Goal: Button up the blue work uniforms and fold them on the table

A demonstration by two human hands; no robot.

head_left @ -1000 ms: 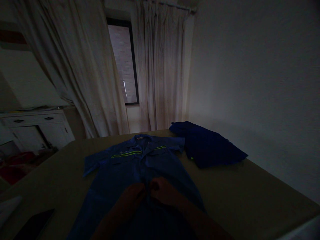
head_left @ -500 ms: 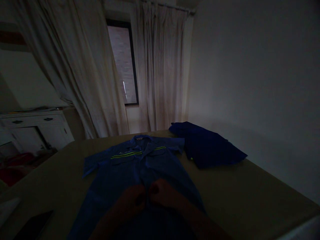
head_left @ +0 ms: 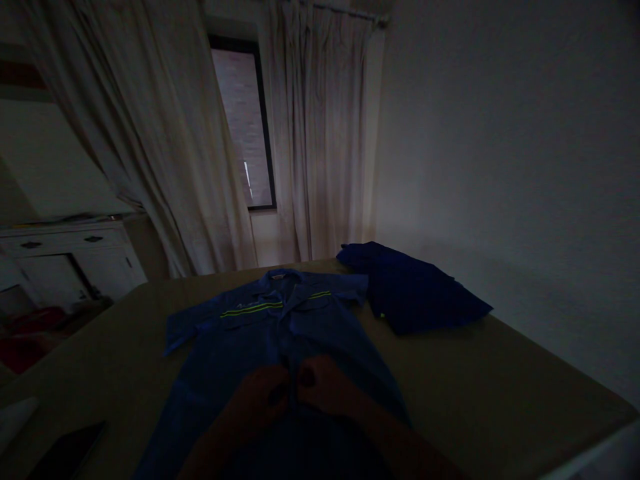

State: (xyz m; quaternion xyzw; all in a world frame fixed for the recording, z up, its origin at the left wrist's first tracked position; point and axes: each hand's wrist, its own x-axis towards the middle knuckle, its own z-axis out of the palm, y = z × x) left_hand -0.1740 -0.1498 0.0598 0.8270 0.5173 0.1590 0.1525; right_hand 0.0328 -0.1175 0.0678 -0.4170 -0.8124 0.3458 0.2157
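Note:
A blue short-sleeved work shirt (head_left: 320,333) lies spread face up on the table, its collar pointing away from me. Yellow-green stripes cross its chest above the pockets. Over the front opening, low on the shirt, my left hand (head_left: 265,393) and my right hand (head_left: 323,385) face each other with a small gap between them. Both are closed, fingers pinched on the two edges of the shirt front. Darkness hides the fingertips and any button between them.
Folded dark blue clothing (head_left: 415,290) lies on the table (head_left: 465,387) at the right, near the wall. A dark flat object (head_left: 67,450) and a white item (head_left: 15,420) are at the near left. Curtains, a window and a white cabinet (head_left: 65,260) stand behind.
Both hands stay at the shirt's front edges with hardly any movement. The whole view has shifted very slightly.

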